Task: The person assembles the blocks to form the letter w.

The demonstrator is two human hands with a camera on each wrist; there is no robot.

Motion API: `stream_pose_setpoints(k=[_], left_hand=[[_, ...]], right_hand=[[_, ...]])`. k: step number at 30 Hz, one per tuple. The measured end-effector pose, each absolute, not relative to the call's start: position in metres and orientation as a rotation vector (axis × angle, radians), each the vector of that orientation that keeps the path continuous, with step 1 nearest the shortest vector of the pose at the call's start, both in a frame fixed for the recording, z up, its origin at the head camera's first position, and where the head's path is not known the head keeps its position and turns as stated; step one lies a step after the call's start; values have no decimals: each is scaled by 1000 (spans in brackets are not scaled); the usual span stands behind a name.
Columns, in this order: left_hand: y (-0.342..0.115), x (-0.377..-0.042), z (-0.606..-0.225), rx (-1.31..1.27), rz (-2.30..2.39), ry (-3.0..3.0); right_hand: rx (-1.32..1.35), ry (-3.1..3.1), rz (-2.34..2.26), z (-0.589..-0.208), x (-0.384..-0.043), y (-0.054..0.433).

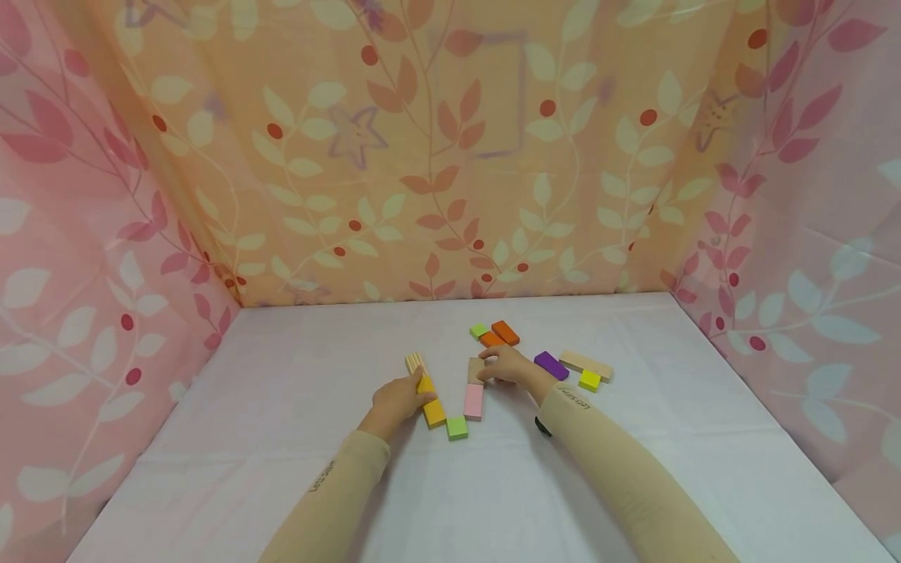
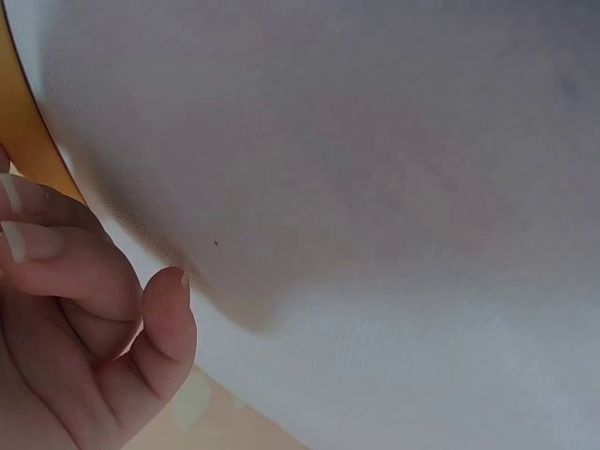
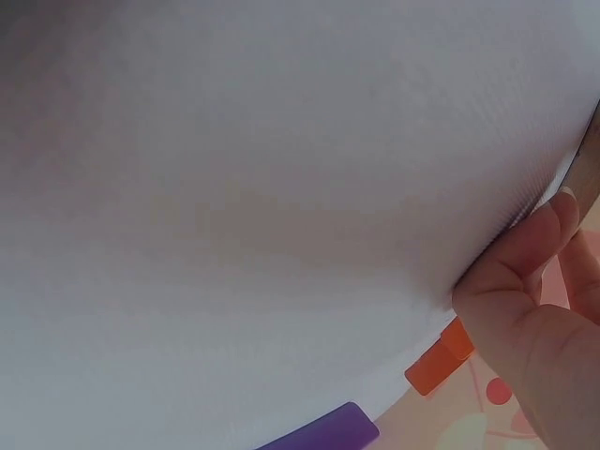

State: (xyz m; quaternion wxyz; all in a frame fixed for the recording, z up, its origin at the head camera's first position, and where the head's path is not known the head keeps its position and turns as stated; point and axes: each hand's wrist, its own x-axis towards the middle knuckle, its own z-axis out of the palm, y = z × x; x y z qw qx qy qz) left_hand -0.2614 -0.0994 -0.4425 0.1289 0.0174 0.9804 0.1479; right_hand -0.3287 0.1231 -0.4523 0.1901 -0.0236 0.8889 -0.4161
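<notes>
My left hand [image 1: 397, 397] grips a yellow block [image 1: 425, 384] in a slanting row, thumb along its right side. A ridged pale wooden piece [image 1: 413, 361] lies at the row's far end and another yellow block [image 1: 435, 414] at its near end. In the left wrist view the curled fingers [image 2: 75, 267] sit beside yellow wood [image 2: 28, 141]. My right hand [image 1: 512, 367] pinches a plain wooden block [image 1: 475, 371] that lines up with a pink block [image 1: 474, 402]. In the right wrist view that wooden block is partly cut off at the edge.
A green block [image 1: 457, 428] lies at the near end between the two rows. Farther back are another green block [image 1: 479, 331] and two orange blocks [image 1: 505, 332]. Right of my right hand lie a purple block [image 1: 551, 365], a long wooden block [image 1: 586, 365] and a yellow cube [image 1: 590, 381].
</notes>
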Motion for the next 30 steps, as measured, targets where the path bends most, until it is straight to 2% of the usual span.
stream_pose_setpoints(k=[5,10,17,25,30], left_hand=[[-99,-264,-444,36,479,2833],[-100,-267,-453,35,468,2854],[-99,-260,-442,5,512,2838],[-101,-264,-450,11,517,2839],[-101,-263,-454,6,506,2858]], right_hand=[[-31,2478,-1248,-452,-330,126],[175,2370,-1551,-457,-332,136],[297,2342,-1697,-455,-340,141],[-100,2817,-1230,-446,-363,131],[-227,2924,-844,-446,-377,124]])
